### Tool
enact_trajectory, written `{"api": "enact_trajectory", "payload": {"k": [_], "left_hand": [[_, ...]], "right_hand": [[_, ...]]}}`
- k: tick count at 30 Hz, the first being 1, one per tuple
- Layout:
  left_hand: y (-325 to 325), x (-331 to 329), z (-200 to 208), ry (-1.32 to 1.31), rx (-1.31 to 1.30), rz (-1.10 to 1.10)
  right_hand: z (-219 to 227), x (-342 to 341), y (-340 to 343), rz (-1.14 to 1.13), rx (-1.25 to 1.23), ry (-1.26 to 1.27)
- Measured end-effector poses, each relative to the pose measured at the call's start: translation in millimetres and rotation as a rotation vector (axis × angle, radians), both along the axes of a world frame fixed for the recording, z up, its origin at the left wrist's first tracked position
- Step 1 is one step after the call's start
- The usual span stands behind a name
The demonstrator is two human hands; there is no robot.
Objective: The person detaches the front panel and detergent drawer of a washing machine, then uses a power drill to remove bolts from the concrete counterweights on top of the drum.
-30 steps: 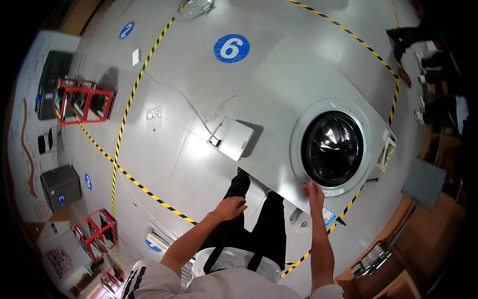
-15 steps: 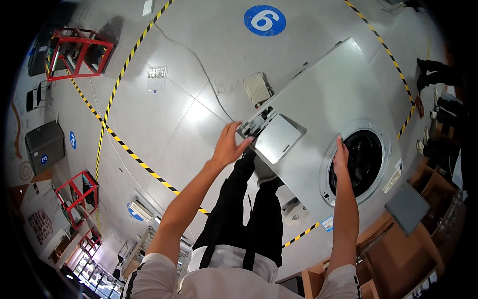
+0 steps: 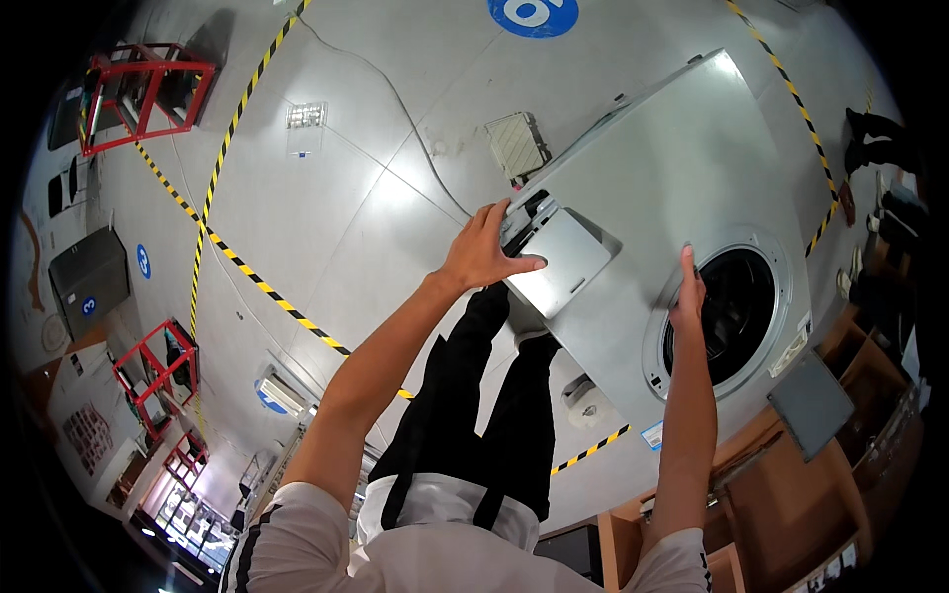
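Note:
A large pale grey washing machine (image 3: 682, 168) is at centre right, its broad flat face toward me. In its near left corner a square silver drawer front (image 3: 563, 262) stands out, with dark and grey parts showing beside it. My left hand (image 3: 484, 249) grips this drawer, the thumb lying on the silver face and the fingers over the outer edge. My right hand (image 3: 689, 296) is closed at the left rim of the round door opening (image 3: 769, 361), thumb pointing up. Its curled fingers are partly hidden. Inside the ring it looks black.
A beige box-like part (image 3: 516, 144) and a clear case (image 3: 305, 117) lie on the floor beyond. Red frames (image 3: 148, 94) stand at far left. Yellow-black tape (image 3: 222, 148) crosses the floor. Brown wooden shelving (image 3: 791, 504) is at lower right; people's legs (image 3: 880, 143) are at far right.
My left hand has moved up and right, its thumb shifting from the drawer's edge onto the silver face. My right hand stays at the door rim, now more curled. The view has shifted slightly.

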State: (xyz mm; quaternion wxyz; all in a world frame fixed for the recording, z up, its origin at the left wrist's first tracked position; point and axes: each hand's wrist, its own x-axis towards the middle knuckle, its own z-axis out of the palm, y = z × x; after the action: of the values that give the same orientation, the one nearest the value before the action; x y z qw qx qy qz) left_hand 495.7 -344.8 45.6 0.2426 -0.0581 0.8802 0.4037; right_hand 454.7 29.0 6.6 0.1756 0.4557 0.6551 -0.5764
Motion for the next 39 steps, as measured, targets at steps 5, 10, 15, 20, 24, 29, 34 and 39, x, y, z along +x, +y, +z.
{"api": "enact_trajectory", "payload": {"k": [5, 10, 15, 20, 24, 29, 34, 39], "left_hand": [[-2.3, 5.9, 2.8, 0.025, -0.021, 0.008], [-4.1, 9.6, 8.7, 0.067, -0.033, 0.001], [-2.2, 6.3, 2.8, 0.082, -0.014, 0.017], [-1.1, 9.5, 5.5, 0.043, -0.003, 0.044], [2.1, 12.1, 7.1, 0.042, 0.012, 0.076], [14.7, 17.5, 15.7, 0.208, -0.114, 0.119], [41.5, 33.0, 56.5, 0.254, -0.04, -0.021], [40.8, 27.7, 53.8, 0.31, -0.091, 0.014]], "right_hand": [[1.6, 4.8, -5.7, -0.038, -0.077, 0.063], [11.7, 10.9, -18.7, -0.07, -0.068, 0.082], [13.0, 15.3, -10.3, -0.051, 0.0, 0.09], [25.5, 7.3, -15.4, -0.047, 0.04, 0.089], [28.5, 3.3, -13.4, -0.038, 0.046, 0.123], [38.7, -5.1, -17.3, -0.013, 0.069, 0.148], [44.8, -16.0, -23.5, 0.038, 0.065, 0.075], [35.0, -18.0, -18.1, 0.001, 0.052, 0.103]]}}
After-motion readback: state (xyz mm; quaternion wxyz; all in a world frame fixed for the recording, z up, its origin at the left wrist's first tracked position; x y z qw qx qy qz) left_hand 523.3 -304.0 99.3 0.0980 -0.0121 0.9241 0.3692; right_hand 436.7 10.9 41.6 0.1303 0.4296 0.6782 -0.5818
